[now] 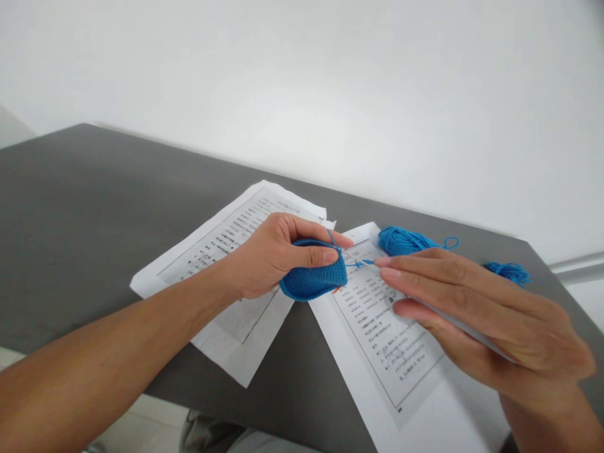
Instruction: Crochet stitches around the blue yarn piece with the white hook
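A blue crocheted piece (pixel 314 282), cupped and closely stitched, is pinched at its upper edge by the thumb and forefinger of my left hand (pixel 287 251). My right hand (pixel 476 308) grips a thin crochet hook (pixel 356 257) between thumb and fingers, its far end at the edge of the blue piece. A strand of blue yarn stands up near my left fingertips, and more yarn runs alongside the hook. A small orange bit shows under the piece's lower right edge.
Two printed sheets, a left one (pixel 221 251) and a right one (pixel 377 352), lie on the dark grey table (pixel 94 207). Behind my right hand are a blue yarn skein (pixel 406 240) and a smaller blue yarn bundle (pixel 509 272). A white wall (pixel 302 94) rises beyond the table.
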Action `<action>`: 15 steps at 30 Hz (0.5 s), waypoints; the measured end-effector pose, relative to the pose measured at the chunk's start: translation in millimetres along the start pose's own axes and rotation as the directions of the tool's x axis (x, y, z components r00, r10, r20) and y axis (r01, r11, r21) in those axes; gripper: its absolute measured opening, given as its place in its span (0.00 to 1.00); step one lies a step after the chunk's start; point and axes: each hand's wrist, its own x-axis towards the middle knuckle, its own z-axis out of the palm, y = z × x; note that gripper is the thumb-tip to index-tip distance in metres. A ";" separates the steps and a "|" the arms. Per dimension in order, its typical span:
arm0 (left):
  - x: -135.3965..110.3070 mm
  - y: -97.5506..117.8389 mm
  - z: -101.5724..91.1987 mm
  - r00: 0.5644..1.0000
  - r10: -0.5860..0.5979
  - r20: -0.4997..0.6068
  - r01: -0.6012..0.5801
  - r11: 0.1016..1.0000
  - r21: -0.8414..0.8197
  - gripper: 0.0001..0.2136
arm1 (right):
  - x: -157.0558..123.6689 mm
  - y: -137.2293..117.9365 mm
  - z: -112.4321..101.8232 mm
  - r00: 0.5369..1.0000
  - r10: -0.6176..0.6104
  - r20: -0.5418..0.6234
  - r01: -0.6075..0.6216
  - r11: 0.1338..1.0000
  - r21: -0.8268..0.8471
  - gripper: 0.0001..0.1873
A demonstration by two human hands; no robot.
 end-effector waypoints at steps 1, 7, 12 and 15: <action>0.3 -0.2 -0.7 1.000 0.004 -0.010 -0.003 1.000 0.031 0.10 | 0.3 0.0 -0.8 1.000 -0.011 0.014 0.012 1.000 -0.023 0.32; 1.0 1.2 -4.4 1.000 -0.001 0.002 0.001 0.989 0.145 0.11 | 0.3 -0.2 -0.2 0.999 0.041 -0.009 -0.041 0.997 0.061 0.22; 0.7 3.7 -4.3 0.999 -0.025 0.032 0.022 0.994 0.108 0.11 | -0.2 -0.8 4.6 0.985 0.150 -0.084 -0.132 0.972 0.193 0.26; 0.8 4.2 -4.3 0.999 -0.032 0.044 0.027 0.995 0.094 0.11 | 1.3 -2.0 12.1 0.962 0.246 -0.117 -0.206 0.937 0.281 0.24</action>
